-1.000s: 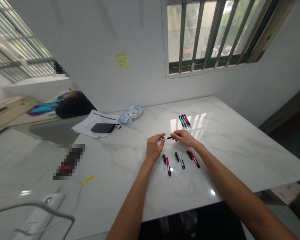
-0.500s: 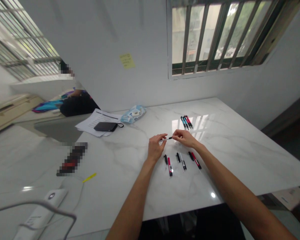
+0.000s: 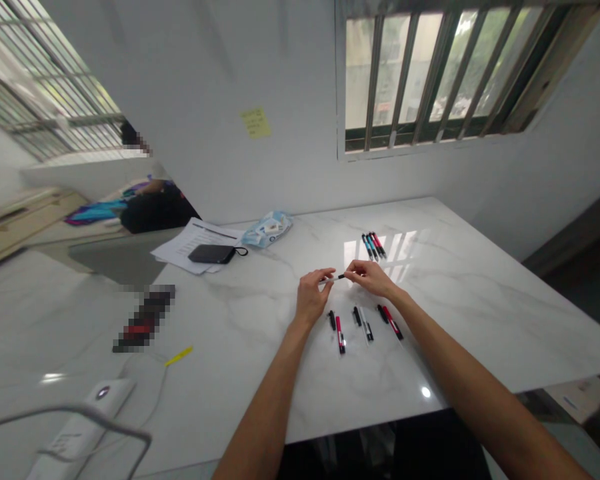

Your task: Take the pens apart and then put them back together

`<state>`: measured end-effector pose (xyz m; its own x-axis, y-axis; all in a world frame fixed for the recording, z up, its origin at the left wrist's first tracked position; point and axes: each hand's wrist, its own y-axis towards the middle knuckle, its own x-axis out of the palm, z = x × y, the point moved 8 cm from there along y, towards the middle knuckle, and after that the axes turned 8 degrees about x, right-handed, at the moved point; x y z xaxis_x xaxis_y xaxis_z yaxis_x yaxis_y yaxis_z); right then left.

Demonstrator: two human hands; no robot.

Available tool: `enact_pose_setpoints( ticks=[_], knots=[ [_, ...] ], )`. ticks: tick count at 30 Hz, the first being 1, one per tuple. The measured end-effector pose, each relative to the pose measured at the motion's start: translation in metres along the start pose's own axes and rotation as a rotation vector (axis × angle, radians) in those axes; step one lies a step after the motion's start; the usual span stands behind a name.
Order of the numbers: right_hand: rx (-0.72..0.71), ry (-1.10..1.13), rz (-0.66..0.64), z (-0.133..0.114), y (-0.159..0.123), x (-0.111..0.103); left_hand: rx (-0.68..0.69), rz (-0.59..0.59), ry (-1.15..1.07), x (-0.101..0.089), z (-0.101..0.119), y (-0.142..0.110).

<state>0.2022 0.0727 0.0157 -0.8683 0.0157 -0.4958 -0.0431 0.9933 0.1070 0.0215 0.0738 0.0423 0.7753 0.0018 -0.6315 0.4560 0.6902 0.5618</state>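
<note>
Between my hands is a slim white pen [image 3: 336, 278] with a black end, held above the marble-patterned table [image 3: 250, 360]. My left hand [image 3: 312, 295] pinches its white barrel. The fingertips of my right hand [image 3: 369, 276] are closed on the black end. Nearer to me lie three sets of pen parts: a red-and-black pen body [image 3: 341, 335] on the left, a clear-and-black one [image 3: 367, 325] in the middle, and a red-and-black one [image 3: 393, 323] on the right. Each has a black piece beside it. Beyond my right hand, several blue and red pens [image 3: 373, 246] lie in a row.
At the back left are printed papers [image 3: 180, 248], a black phone-like case [image 3: 211, 254] and a light-blue packet [image 3: 267, 229]. A white power strip [image 3: 83, 423] and a grey metal bar [image 3: 105, 419] are at front left. A person sits in the left background.
</note>
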Motion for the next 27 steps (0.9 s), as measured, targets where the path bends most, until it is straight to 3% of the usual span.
enact_pose_setpoints(
  ticks=[7, 13, 15, 21, 27],
  knots=[
    [0.069, -0.073, 0.068, 0.001, 0.0, 0.0, 0.01, -0.025, 0.016, 0.002, 0.006, 0.001],
    [0.027, -0.02, 0.496, -0.002, -0.006, -0.039, 0.047, 0.172, 0.109, -0.021, 0.01, 0.003],
    [0.057, -0.088, 0.572, 0.006, -0.009, -0.051, 0.024, 0.217, 0.122, -0.027, 0.008, 0.003],
    [0.288, -0.451, 0.474, 0.031, -0.001, -0.057, 0.001, 0.228, 0.113, -0.026, 0.004, 0.0],
    [0.389, -0.691, 0.329, 0.022, 0.022, -0.043, 0.001, 0.188, 0.099, -0.019, 0.003, -0.002]
  ],
)
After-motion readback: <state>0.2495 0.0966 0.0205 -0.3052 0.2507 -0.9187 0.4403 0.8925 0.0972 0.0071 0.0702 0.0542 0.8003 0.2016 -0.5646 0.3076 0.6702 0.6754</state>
